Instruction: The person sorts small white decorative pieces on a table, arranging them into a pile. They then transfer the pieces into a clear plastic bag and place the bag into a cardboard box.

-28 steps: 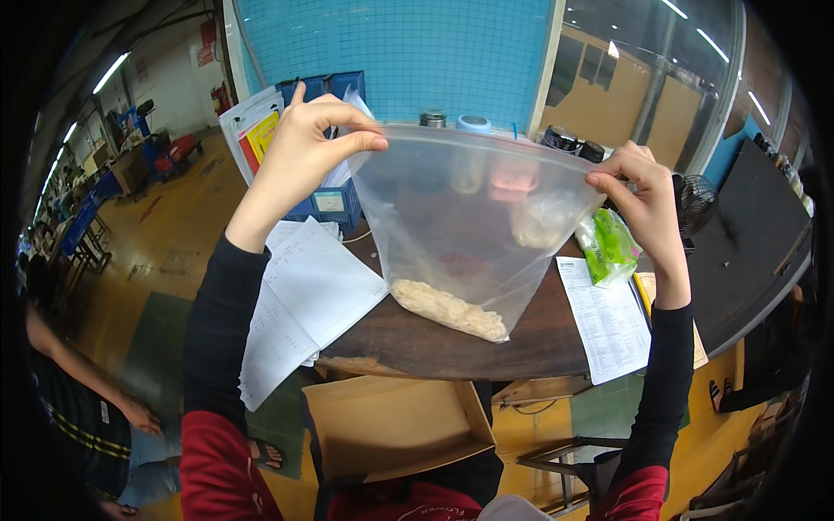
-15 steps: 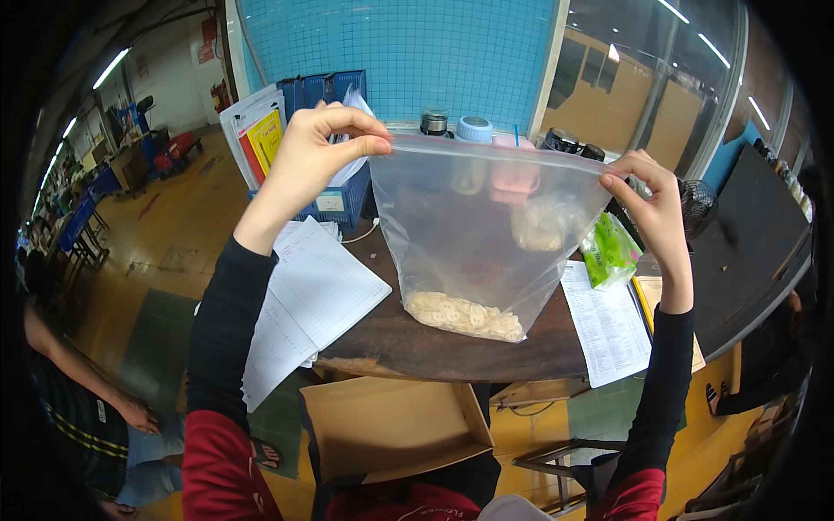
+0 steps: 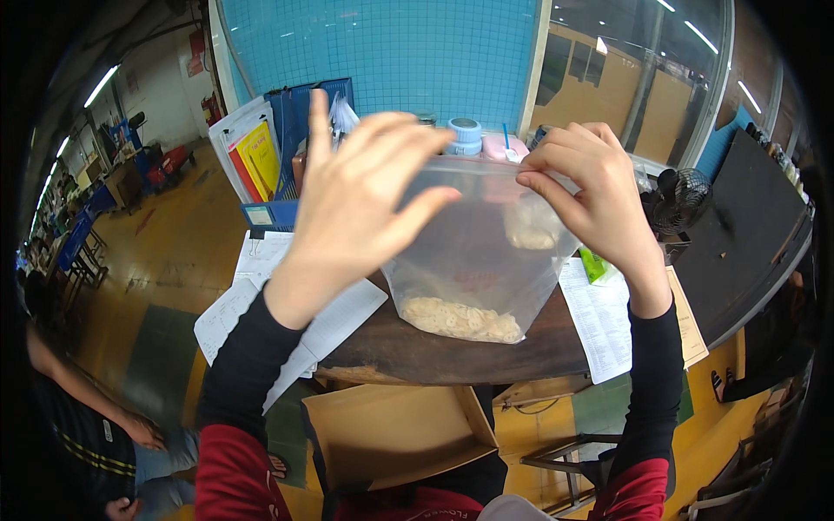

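A clear zip-top plastic bag (image 3: 469, 252) hangs upright over the dark wooden desk. Small, flat, pale cream pieces (image 3: 460, 319) lie heaped along its bottom. My right hand (image 3: 595, 191) pinches the top edge toward the right corner, thumb in front. My left hand (image 3: 352, 200) is raised at the bag's upper left, fingers spread and thumb held apart; it covers that corner, and nothing shows in its grasp. Through the plastic, a smaller clear bundle of pale stuff (image 3: 532, 227) is visible behind the bag.
An open notebook (image 3: 343, 317) lies left on the desk, below a blue file rack (image 3: 285, 214). Right are a printed sheet (image 3: 598, 326), a green packet (image 3: 594, 264) and a small fan (image 3: 685, 201). An open cardboard box (image 3: 400, 425) sits below the desk edge. Another person's arm (image 3: 95, 395) is at left.
My left hand has let go of the bag's left corner and opened out. My right hand has shifted left along the top edge, its grip kept.
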### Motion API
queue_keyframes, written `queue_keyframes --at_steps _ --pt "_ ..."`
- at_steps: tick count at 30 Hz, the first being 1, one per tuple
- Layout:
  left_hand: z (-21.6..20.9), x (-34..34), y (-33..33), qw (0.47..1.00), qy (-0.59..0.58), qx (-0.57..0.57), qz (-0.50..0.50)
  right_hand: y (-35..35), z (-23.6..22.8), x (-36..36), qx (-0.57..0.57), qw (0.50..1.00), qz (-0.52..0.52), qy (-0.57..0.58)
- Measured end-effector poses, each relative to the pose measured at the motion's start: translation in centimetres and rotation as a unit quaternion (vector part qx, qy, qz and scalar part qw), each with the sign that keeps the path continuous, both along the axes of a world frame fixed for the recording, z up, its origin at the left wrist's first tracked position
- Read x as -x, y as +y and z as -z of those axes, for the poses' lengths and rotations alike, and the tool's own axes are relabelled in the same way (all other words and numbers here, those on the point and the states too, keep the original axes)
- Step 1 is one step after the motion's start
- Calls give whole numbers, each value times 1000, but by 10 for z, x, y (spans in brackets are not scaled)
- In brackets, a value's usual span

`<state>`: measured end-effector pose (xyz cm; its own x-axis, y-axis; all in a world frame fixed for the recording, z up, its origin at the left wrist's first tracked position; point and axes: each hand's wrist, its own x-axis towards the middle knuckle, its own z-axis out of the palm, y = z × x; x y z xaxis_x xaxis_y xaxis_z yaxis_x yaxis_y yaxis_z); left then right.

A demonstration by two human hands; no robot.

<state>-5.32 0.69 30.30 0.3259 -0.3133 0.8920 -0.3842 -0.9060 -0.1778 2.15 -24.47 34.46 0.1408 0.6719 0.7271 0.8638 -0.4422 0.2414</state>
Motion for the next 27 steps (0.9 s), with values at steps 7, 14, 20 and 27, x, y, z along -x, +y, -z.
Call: queue_keyframes --at_steps 7,14,20,27 --pt "-6 -1 -26 1000 11 15 24 0 7 10 -7 993 -25 -113" --pt "-9 11 -37 999 16 -4 30 -21 4 16 -17 996 -63 -57" --pt "-5 14 -44 998 32 -19 44 -9 11 26 3 990 -31 -138" --pt "-4 14 -30 999 8 -26 34 -31 3 26 -39 994 -102 -16"
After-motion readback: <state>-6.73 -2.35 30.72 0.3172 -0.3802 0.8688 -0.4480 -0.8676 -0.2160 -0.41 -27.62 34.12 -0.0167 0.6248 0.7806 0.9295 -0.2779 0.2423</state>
